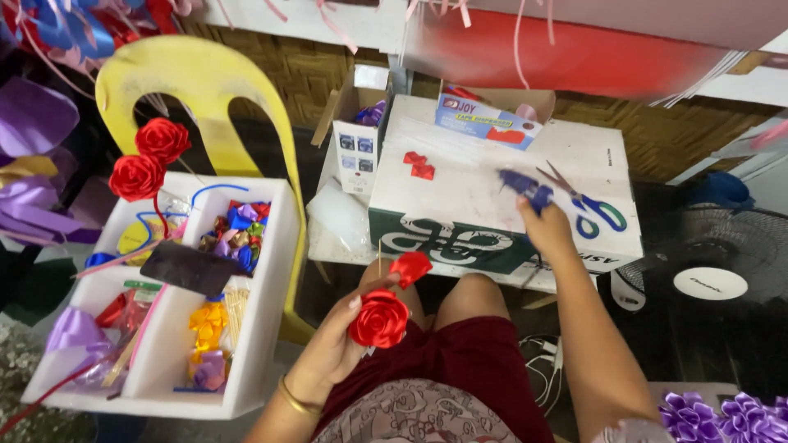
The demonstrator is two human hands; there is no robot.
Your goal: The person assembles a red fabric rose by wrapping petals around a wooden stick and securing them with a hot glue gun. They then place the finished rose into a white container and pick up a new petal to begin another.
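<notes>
A red ribbon rose [379,318] is being gripped by the left hand [332,349]; a blue object [525,189] near the cardboard box's [460,197] right edge is being pinched by the right hand [548,231], beside the scissors [587,201]. Assembly is judged under way; fastening needs a steady hold.

Blue-white flat packet [486,121] atop big white-green carton [492,197]; small white open box [357,143] at its left.

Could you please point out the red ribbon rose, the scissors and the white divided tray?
red ribbon rose [380,319], head view, centre of bloom.
scissors [602,213], head view, blue handle.
white divided tray [276,271], head view, right wall.
</notes>
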